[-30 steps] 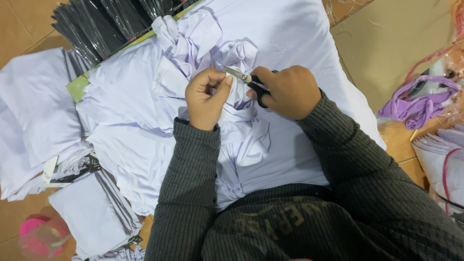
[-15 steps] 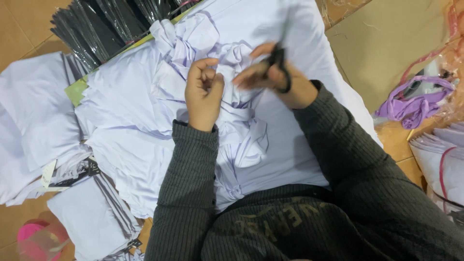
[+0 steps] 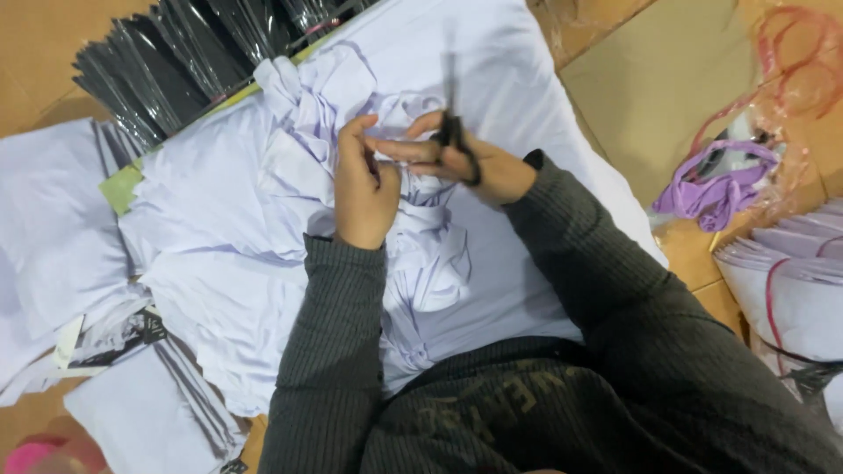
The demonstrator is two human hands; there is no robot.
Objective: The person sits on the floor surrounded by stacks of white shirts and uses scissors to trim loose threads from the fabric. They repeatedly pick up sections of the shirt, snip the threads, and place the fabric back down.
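While right hand [image 3: 474,167] grips blurred, perhaps scissors [image 3: 455,132], white cloth [image 3: 263,202] beneath

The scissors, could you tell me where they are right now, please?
In the head view, the scissors are in the right hand, just above centre, over the bunched white garment, close beside the left hand.

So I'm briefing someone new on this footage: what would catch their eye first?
Most likely the two hands meeting at centre over a bunched pale lilac garment: the left hand pinches the cloth while the right hand grips small black scissors. Next, the fan of shiny black packets at top left, and a purple cloth bundle at right.
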